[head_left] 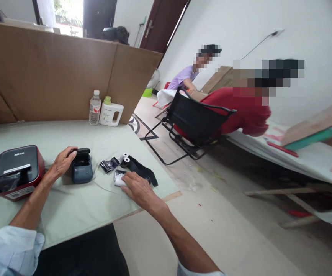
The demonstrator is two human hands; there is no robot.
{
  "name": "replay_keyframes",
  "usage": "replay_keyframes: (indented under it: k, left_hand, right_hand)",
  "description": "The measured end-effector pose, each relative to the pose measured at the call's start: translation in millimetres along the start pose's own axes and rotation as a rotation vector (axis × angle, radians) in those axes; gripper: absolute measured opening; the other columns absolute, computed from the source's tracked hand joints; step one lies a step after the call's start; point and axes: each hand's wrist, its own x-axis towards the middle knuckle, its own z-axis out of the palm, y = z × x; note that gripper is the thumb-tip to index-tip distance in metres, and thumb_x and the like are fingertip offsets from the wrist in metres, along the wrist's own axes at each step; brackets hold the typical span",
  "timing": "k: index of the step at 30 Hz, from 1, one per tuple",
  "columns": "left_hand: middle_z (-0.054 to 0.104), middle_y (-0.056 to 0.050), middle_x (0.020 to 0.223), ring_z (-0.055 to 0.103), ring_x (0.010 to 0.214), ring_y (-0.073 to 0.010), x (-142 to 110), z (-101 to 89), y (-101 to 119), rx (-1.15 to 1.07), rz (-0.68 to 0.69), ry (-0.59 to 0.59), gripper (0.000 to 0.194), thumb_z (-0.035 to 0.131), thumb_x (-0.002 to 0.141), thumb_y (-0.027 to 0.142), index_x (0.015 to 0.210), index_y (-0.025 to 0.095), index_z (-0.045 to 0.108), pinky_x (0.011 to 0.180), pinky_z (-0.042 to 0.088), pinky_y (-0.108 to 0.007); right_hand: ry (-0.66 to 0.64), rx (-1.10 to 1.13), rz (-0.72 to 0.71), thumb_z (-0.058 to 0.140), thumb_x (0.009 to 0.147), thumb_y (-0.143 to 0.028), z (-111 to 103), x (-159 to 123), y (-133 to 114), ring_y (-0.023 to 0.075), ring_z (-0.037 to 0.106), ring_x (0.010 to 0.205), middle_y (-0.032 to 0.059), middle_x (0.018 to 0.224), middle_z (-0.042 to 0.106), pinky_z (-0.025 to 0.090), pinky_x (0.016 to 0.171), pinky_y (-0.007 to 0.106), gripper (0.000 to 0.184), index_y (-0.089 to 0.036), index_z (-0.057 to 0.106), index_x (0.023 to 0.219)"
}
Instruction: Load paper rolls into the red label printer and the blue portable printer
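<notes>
My left hand point(61, 163) grips the raised lid of a small dark blue-grey label printer point(82, 173), its thumb and fingers at the lid's left edge. The printer stands on the table with its compartment open. To the right, my right hand point(138, 188) has its fingers closed over a white roll-like piece point(119, 178) in a wrapper, lying on the tabletop. Just beyond it are black rolls with white cores point(125, 162), one with a dark strip point(143, 170) trailing rightward. A crumpled dark shiny packet point(110, 165) lies between the printer and the rolls.
A larger red and black printer point(19, 170) stands at the left. A water bottle point(95, 109) and a white jug point(111, 114) stand against a cardboard partition point(68, 76). Beyond the table's right edge, a person in red sits on a black folding chair point(197, 119); another sits farther back.
</notes>
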Motion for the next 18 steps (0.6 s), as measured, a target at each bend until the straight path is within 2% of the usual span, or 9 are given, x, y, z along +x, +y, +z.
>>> replay_keyframes:
  k: [5, 10, 15, 18]
  left_hand:
    - [0.071, -0.011, 0.13, 0.064, 0.122, -0.0306, -3, -0.9, -1, 0.029, 0.022, -0.021, 0.055, 0.049, 0.09, 0.053, 0.127, 0.018, 0.069, 0.112, 0.046, -0.047]
    - [0.07, -0.011, 0.133, 0.063, 0.124, -0.0312, -5, 0.3, -4, 0.037, 0.053, -0.029, 0.052, 0.048, 0.091, 0.051, 0.127, 0.02, 0.069, 0.115, 0.044, -0.049]
    - [0.069, -0.011, 0.134, 0.062, 0.125, -0.0315, -5, 0.4, -6, 0.02, 0.05, -0.042, 0.054, 0.047, 0.091, 0.052, 0.129, 0.019, 0.068, 0.116, 0.043, -0.049]
    - [0.069, -0.011, 0.135, 0.061, 0.126, -0.0313, -7, 0.5, -5, 0.011, 0.044, -0.043, 0.053, 0.047, 0.091, 0.051, 0.129, 0.02, 0.068, 0.116, 0.043, -0.049]
  right_hand:
    - [0.062, 0.022, 0.036, 0.057, 0.103, -0.02, -16, 16, -11, 0.0253, 0.061, 0.104, 0.0084, 0.11, 0.069, 0.05, 0.087, 0.035, 0.012, -0.021, 0.069, 0.102]
    - [0.075, 0.03, 0.1, 0.05, 0.105, -0.017, -21, 39, -18, 0.0245, 0.06, 0.116, 0.0105, 0.121, 0.067, 0.048, 0.094, 0.033, 0.018, -0.02, 0.067, 0.11]
    - [-0.097, -0.05, 0.226, 0.05, 0.107, -0.024, -30, 63, -28, 0.0251, 0.066, 0.108, 0.0131, 0.123, 0.066, 0.05, 0.085, 0.032, 0.017, -0.017, 0.061, 0.118]
    - [-0.181, -0.063, 0.274, 0.049, 0.107, -0.029, -28, 73, -30, 0.0276, 0.069, 0.105, 0.0163, 0.127, 0.065, 0.051, 0.081, 0.033, 0.022, -0.016, 0.057, 0.123]
